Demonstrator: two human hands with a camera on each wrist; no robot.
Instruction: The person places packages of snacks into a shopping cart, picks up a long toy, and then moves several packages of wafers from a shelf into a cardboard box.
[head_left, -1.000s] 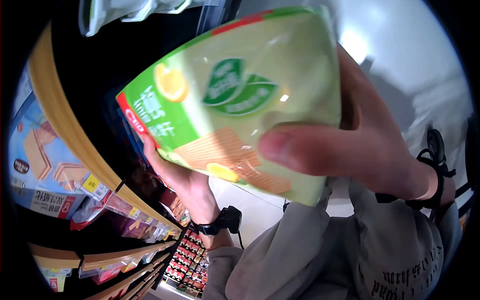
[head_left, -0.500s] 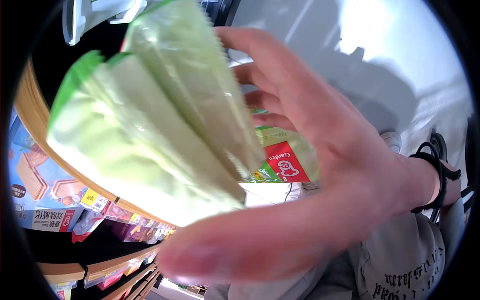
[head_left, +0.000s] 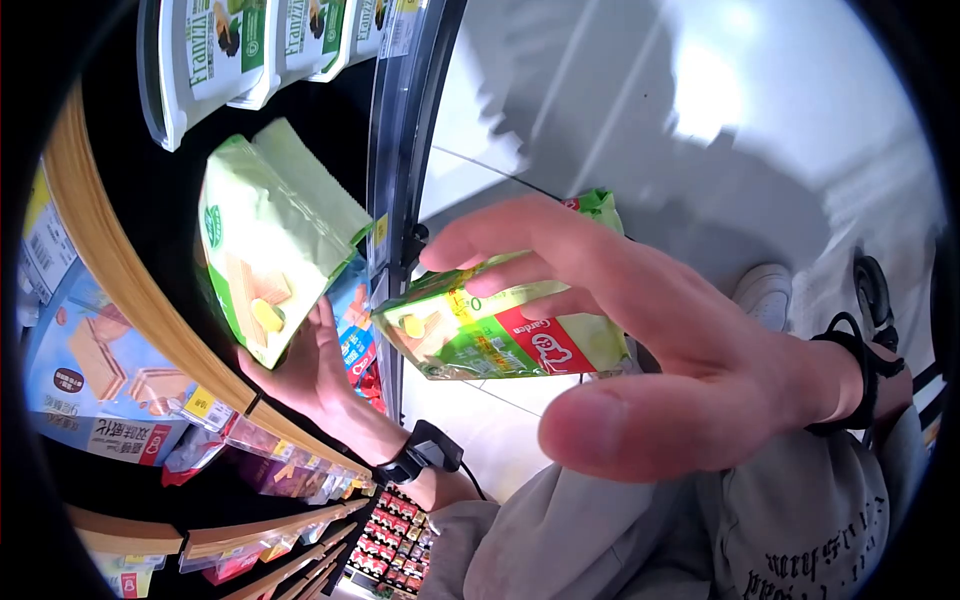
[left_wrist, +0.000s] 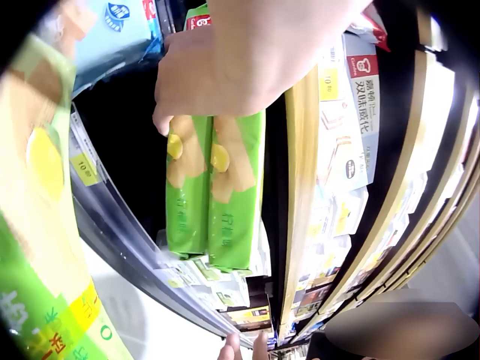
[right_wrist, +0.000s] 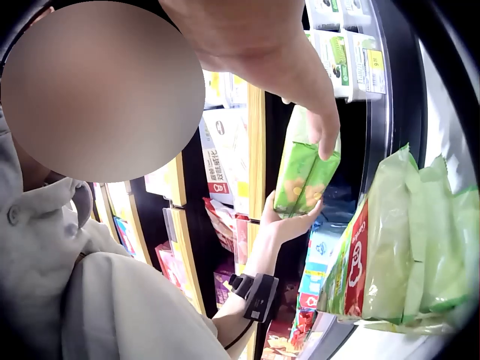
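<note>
Green lemon wafer packs (head_left: 270, 260) stand tilted inside a dark shelf bay, two side by side in the left wrist view. My left hand (head_left: 318, 365) grips them at one end, its fingers (left_wrist: 169, 82) curled over the edge. Apart from them, my right hand (head_left: 650, 340) hangs with thumb and fingers spread and nothing between them. Below the right hand in the head view is another bundle of green Garden wafer packs (head_left: 500, 345), partly covered by the fingers. The right wrist view has that bundle (right_wrist: 382, 255) at the lower right, clear of the hand.
A wooden shelf edge (head_left: 140, 270) runs along the left, with blue wafer boxes (head_left: 85, 370) and price tags beside it. White tubs (head_left: 225, 50) sit at the upper left, near a clear shelf lip (head_left: 395, 130). Blue packets (head_left: 355, 320) lie past the left hand.
The green packs have moved from close before the camera, where the right thumb pressed them, leftward into the shelf bay. My right hand has let go; the left still holds them.
</note>
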